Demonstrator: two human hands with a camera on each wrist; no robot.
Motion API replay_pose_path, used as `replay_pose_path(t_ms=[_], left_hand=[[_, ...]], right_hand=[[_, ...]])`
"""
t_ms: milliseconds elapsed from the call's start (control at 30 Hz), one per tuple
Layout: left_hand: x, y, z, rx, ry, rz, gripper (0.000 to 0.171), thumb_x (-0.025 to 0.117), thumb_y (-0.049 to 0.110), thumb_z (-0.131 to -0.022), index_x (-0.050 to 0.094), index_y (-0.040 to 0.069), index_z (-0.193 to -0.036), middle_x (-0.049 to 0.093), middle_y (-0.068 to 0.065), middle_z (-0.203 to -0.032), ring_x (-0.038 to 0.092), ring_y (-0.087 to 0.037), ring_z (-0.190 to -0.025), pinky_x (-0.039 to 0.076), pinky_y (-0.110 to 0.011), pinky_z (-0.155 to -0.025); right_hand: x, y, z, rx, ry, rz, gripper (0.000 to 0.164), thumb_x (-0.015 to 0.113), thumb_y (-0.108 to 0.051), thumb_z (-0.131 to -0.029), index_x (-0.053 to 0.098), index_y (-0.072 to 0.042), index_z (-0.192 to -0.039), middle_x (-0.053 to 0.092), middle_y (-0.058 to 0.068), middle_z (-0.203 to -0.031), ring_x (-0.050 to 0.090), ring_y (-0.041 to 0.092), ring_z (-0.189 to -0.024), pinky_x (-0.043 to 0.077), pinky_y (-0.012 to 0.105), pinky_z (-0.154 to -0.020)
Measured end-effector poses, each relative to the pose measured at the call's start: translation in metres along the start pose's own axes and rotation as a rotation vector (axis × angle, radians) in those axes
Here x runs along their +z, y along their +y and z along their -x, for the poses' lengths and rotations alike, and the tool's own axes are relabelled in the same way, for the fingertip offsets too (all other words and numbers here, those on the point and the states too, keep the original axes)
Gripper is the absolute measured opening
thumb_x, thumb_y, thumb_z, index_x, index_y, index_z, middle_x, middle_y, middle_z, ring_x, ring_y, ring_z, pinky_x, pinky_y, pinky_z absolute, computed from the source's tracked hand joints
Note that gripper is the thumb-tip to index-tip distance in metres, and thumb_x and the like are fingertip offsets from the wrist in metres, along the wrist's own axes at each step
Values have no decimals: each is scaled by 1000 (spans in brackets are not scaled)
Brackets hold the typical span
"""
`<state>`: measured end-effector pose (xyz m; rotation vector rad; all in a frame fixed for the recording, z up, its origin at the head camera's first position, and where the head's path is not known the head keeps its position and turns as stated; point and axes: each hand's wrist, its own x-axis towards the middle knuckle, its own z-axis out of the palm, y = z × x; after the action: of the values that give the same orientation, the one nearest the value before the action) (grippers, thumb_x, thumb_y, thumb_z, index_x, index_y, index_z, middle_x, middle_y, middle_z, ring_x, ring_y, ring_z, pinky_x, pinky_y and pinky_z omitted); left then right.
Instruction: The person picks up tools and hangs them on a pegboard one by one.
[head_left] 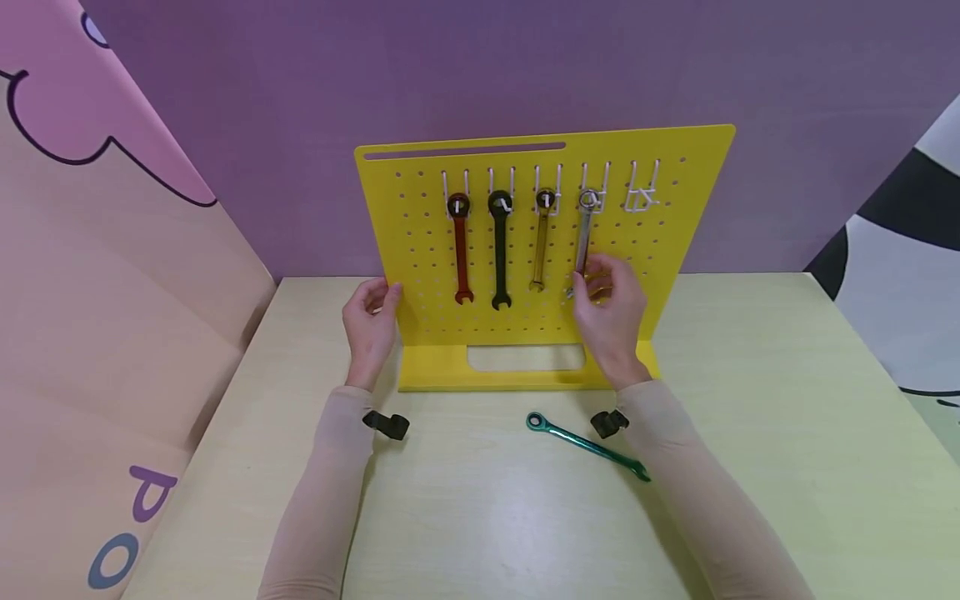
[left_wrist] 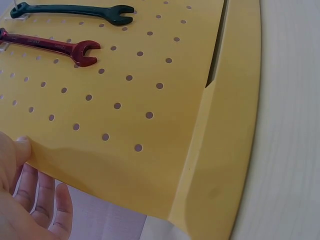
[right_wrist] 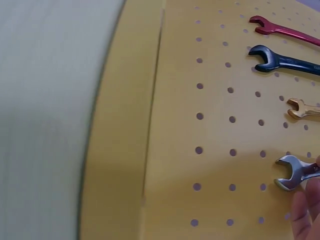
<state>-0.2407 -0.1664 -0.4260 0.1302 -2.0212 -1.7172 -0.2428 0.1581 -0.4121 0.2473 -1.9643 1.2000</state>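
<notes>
A yellow pegboard (head_left: 517, 323) stands upright on its base. My left hand (head_left: 371, 329) grips its left edge, thumb on the front face and fingers behind. A silver combination wrench (head_left: 583, 237) hangs by its ring end from a white hook. Near its lower, open-jawed end (right_wrist: 297, 173), my right hand (head_left: 615, 321) pinches the shaft. To its left hang a red wrench (head_left: 461, 258), a dark wrench (head_left: 500, 258) and a smaller gold wrench (head_left: 541, 246), each by its ring end. A green wrench (head_left: 592, 448) lies slanted on the table, close to the right forearm.
The rightmost white hook (head_left: 641, 198) carries no wrench. The pale table (head_left: 465, 500) runs in front of the board and to both sides. Behind it rises a purple wall (head_left: 480, 75); a pink printed panel (head_left: 112, 275) stands at the left.
</notes>
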Motion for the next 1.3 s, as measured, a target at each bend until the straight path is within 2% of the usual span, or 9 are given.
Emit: replay_pose_path(t_ms=[200,533,667,833,1067,1300], left_hand=[[1,-1,-1,7,-1,10,27,73,19,-103,72,-1,-121,73,-19,-112,63,-11,-92,51,-15,-79],[1,0,0,0,4,7,28,73,20,-103,72,-1,-121,73,-19,-112,62,-12,-93,51,-16,-79],[1,-1,-1,-6,6,4,28,73,20,-103,72,-1,-121,73,-19,-112,62,-13,-93,51,-16,-79],[1,-2,-1,-3,8,7,28,74,20,-103,72,-1,-121,73,-18,-110,62,-12,-92,51,-16,-78],[0,-2,0,16,11,13,25,74,19,-102,73,0,-119,73,-15,-107,62,-8,-89,51,-15,-76],[0,-2,1,18,5,8,26,74,19,-103,73,0,-119,74,-13,-107,62,-7,-90,51,-15,-77]], right_hand=[[-6,2,9,34,-34,41,27,75,-10,-98,68,3,-119,70,19,-112,67,32,-87,49,21,-75],[-13,8,22,67,-57,70,21,76,-10,-96,71,3,-113,70,19,-110,64,33,-89,47,30,-73],[-18,8,27,95,-93,77,22,77,-14,-98,72,1,-113,72,18,-111,65,33,-90,49,28,-73],[-27,5,32,183,-183,120,22,74,-19,-101,72,-2,-114,75,14,-111,66,30,-93,49,27,-75],[-42,0,36,263,-319,174,21,71,-21,-102,73,-3,-113,77,15,-108,66,28,-92,43,11,-70],[-60,-3,42,298,-415,205,22,71,-22,-102,74,-4,-115,76,14,-108,65,27,-94,45,11,-72]])
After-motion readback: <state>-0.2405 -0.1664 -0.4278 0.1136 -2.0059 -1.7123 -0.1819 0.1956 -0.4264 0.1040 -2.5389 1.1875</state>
